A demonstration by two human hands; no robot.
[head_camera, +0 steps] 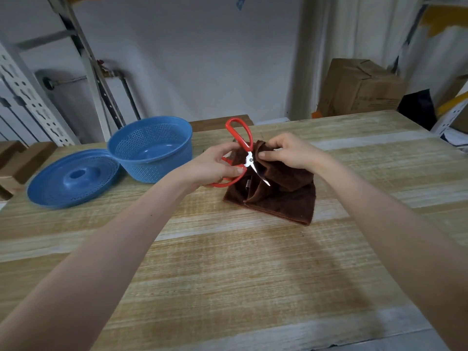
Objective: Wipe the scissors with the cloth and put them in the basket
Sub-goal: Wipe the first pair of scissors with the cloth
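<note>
Red-handled scissors [243, 138] are held above the wooden table, their blades spread apart and pointing down to the right. My left hand [215, 165] grips the lower red handle loop. My right hand [286, 152] pinches the top of a brown cloth [281, 196] against the blades near the pivot. The cloth's lower part hangs down and rests folded on the table. A blue perforated basket [150, 148] stands upright to the left of the scissors, with nothing inside.
A blue perforated lid [73, 177] lies on the table left of the basket. Cardboard boxes [359, 88] stand behind the table at the right. Metal shelving [22, 92] rises at the left. The wooden table [228, 274] stretches toward me.
</note>
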